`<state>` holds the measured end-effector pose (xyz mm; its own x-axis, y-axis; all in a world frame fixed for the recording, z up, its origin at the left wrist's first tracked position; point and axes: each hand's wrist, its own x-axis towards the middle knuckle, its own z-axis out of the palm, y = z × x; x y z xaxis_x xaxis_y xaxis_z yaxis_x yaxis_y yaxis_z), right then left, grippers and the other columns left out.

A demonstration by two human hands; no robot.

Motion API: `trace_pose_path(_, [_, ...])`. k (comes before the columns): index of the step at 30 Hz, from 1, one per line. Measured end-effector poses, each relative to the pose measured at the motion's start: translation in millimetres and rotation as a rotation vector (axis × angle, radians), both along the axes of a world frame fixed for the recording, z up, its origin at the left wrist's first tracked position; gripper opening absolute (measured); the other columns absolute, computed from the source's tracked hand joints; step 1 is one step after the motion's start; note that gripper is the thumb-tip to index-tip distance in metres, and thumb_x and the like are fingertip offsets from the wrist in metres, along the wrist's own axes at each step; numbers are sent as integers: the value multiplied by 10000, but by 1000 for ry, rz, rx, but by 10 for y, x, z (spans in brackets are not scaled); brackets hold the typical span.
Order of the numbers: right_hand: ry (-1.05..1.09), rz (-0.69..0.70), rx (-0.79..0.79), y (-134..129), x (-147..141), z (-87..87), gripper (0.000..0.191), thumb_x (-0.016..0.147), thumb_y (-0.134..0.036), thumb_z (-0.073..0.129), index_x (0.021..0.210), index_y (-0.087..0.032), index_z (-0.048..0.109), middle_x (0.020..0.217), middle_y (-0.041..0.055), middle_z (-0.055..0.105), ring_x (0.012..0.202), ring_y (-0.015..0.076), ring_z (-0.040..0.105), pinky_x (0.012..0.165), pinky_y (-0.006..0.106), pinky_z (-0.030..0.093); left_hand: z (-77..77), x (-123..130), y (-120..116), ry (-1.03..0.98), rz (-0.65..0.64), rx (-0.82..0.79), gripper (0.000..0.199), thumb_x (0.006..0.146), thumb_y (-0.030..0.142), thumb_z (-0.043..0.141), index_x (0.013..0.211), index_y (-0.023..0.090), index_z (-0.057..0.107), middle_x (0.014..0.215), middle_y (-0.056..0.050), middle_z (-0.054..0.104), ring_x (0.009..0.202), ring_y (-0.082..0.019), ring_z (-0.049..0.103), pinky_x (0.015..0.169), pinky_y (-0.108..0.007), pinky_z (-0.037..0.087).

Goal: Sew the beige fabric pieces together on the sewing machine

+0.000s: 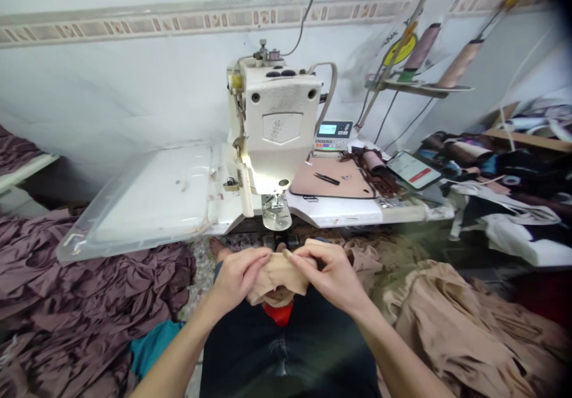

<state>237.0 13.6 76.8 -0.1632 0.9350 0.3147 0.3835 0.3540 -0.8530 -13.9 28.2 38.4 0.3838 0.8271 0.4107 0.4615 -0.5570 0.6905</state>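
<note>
Between both hands a piece of beige fabric (279, 276) is held by its upper edge, above my lap. My left hand (241, 273) pinches its left end between thumb and fingers. At the right end, my right hand (328, 270) is closed on the same edge, thumb pointing inward. The fabric's lower part hangs loose and folded, with a bit of red (279, 314) showing beneath it. Just beyond the hands stands a white sewing machine (281, 130), its lit presser foot (276, 204) apart from the fabric.
Thread snips (327, 179) lie on a pink mat (308, 174) beside the machine. A phone (414, 170) rests further right, near thread cones (460, 64) on a stand. Mauve fabric (147, 285) is heaped at left, beige fabric (451, 308) at right. A clear plastic tray (89, 237) extends leftward.
</note>
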Motion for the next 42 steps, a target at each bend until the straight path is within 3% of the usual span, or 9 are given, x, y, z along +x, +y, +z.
trace_pose_path(3, [34,4,-47,56,-12,2,472,997,-526,692,683,-178,745,629,6,577,578,144,485,559,290,357,26,-10,-16,1,49,6,308,1084,304,598,1327,244,777,790,-31,759,607,-145,646,612,-233,501])
trace_pose_path(9, [37,17,-4,-4,-44,-52,446,1031,-464,659,696,-182,743,629,2,544,581,147,493,566,294,370,-90,-51,-3,121,-3,320,373,1113,241,478,1322,210,785,762,-60,693,689,-179,666,651,-258,510])
trace_pose_path(16, [52,-97,131,134,-46,80,396,1017,-452,684,738,-184,770,630,8,550,582,157,501,575,301,393,186,108,74,-120,21,-77,312,1090,372,548,1058,234,826,960,-97,812,872,-244,761,800,-314,584])
trace_pose_path(20, [175,-134,20,341,-43,61,387,944,-480,747,707,-174,762,655,21,627,612,164,529,597,292,435,368,154,237,-242,39,-285,320,1025,443,627,967,198,825,965,-81,825,912,-269,753,853,-330,587])
trace_pose_path(24, [328,-117,-142,499,-21,-58,415,879,-529,789,713,-152,752,651,19,626,621,166,526,597,290,428,432,196,395,-311,85,-410,359,942,518,717,898,177,820,886,-74,806,818,-247,713,758,-309,556])
trace_pose_path(29, [416,-139,-183,581,-10,-105,393,834,-521,815,720,-148,762,652,19,622,655,177,528,628,300,418,478,245,509,-331,209,-456,387,855,554,779,766,185,704,652,-4,629,606,-162,549,588,-260,416])
trace_pose_path(33, [457,-192,-149,644,-28,-69,395,829,-502,810,654,-163,706,619,3,578,627,161,483,603,296,381,520,306,602,-359,282,-383,326,828,488,795,846,205,634,624,57,497,546,-124,445,542,-238,339])
trace_pose_path(37, [474,-210,-126,769,-9,-94,398,816,-498,813,631,-168,690,610,1,581,618,161,486,593,291,382,520,376,721,-414,283,-315,304,843,436,806,915,203,624,669,55,534,551,-118,471,562,-230,379])
trace_pose_path(42, [466,-217,-75,888,42,-165,373,811,-482,824,644,-165,719,639,6,628,650,176,534,622,293,405,476,429,835,-533,216,-392,376,852,454,840,982,199,596,541,118,425,445,-91,386,492,-207,317])
